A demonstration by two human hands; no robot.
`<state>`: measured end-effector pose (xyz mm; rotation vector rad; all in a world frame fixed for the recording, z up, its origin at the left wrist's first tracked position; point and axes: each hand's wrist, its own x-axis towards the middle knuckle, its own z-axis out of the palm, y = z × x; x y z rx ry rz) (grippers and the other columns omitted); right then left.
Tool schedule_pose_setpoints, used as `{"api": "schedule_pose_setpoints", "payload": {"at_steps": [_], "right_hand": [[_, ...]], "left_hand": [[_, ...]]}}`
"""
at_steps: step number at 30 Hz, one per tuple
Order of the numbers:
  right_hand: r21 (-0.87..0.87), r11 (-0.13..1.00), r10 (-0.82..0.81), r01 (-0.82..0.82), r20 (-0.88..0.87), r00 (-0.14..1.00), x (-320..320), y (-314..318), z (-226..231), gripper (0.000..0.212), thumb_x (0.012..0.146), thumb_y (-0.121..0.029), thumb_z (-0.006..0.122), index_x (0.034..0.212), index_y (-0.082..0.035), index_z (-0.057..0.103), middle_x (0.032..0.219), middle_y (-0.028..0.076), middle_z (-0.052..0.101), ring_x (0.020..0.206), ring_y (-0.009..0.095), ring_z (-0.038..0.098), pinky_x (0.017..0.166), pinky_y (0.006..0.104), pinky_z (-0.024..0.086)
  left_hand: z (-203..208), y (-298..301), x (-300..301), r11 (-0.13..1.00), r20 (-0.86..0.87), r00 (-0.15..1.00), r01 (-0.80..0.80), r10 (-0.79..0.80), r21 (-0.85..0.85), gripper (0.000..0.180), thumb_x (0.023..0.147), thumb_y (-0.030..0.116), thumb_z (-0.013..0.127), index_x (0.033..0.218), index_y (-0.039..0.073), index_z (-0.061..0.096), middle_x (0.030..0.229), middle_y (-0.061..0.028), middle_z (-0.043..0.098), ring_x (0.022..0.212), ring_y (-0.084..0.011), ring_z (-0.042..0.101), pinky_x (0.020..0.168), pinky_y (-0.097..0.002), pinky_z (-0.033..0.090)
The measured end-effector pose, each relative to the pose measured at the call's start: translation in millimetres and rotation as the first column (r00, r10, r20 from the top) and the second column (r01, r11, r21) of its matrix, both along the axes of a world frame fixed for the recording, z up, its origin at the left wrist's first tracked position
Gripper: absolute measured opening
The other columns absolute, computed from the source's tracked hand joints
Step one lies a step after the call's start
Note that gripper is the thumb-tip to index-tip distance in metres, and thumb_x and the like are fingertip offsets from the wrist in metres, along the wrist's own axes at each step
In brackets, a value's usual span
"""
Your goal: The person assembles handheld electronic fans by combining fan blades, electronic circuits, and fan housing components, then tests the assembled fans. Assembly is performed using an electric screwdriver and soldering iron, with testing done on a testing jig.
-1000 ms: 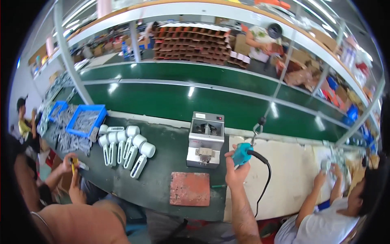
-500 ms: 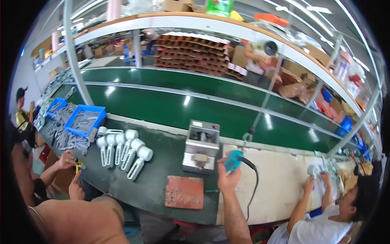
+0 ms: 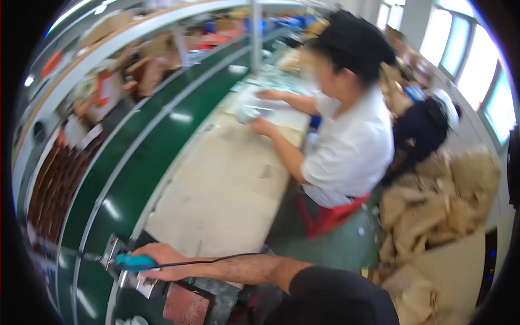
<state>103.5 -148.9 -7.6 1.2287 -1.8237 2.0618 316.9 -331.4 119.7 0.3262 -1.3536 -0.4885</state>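
Observation:
At lower left, my right hand is closed around a teal corded power tool, whose black cord runs back along my forearm. The tool is beside and partly over a silver metal machine on the bench; blur hides whether they touch. A reddish square pad lies just below that machine. Pale rounded parts show at the lower edge. My left hand is out of the picture.
A co-worker in a white shirt sits along the bench, handling a pale object. Tan sheeting covers the bench there. The green conveyor runs alongside. Crumpled brown paper is piled at right, near another person.
The view has swung far to the right, bringing the co-worker and paper pile into sight. My right hand still grips the teal tool, now beside the silver machine. The blue trays have left view.

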Motion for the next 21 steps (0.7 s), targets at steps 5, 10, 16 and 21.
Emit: {"api": "schedule_pose_setpoints", "payload": {"at_steps": [5,10,16,21], "right_hand": [[-0.006,0.999,-0.050,0.050,-0.018,0.999,-2.2,7.5,1.9,0.055,0.085,-0.032,0.078,0.130,-0.005,0.060,0.112,0.017,0.067,0.102,0.039,0.062,0.089,0.0484,0.048],[-0.028,0.996,-0.090,0.088,-0.118,0.989,-9.5,2.2,-7.4,0.059,0.082,-0.033,0.080,0.129,-0.005,0.059,0.111,0.016,0.066,0.100,0.040,0.061,0.088,0.0484,0.047],[-0.075,0.994,-0.090,0.079,-0.152,0.984,-7.2,-4.6,-8.1,0.060,0.082,-0.035,0.079,0.128,-0.003,0.059,0.111,0.017,0.066,0.098,0.039,0.061,0.086,0.0483,0.047],[-0.104,0.990,-0.113,0.095,-0.175,0.978,-7.9,-3.2,-15.4,0.060,0.081,-0.033,0.080,0.128,-0.003,0.058,0.111,0.017,0.066,0.096,0.039,0.061,0.085,0.0475,0.047]], "left_hand": [[-163.3,-53.6,-17.0,0.969,0.502,0.864,-0.103,-0.025,0.225,0.026,0.107,0.021,0.060,0.110,-0.003,0.071,0.095,-0.0121,0.067,0.083,-0.0232,0.062,0.076,-0.0366,0.054],[-187.4,-45.1,-22.3,0.858,0.486,0.835,-0.033,-0.258,0.512,0.029,0.107,0.023,0.058,0.108,-0.001,0.075,0.081,-0.0100,0.067,0.069,-0.0203,0.060,0.063,-0.0330,0.051],[-193.4,-46.1,-22.0,0.893,0.591,0.764,-0.045,-0.258,0.448,0.036,0.108,0.029,0.056,0.101,0.000,0.077,0.085,-0.0128,0.071,0.073,-0.0244,0.063,0.069,-0.0368,0.053],[-186.5,-42.0,-25.3,0.913,0.718,0.651,-0.095,-0.246,0.398,0.040,0.108,0.032,0.057,0.099,-0.002,0.075,0.083,-0.0147,0.071,0.075,-0.0279,0.062,0.072,-0.0413,0.053]]}}
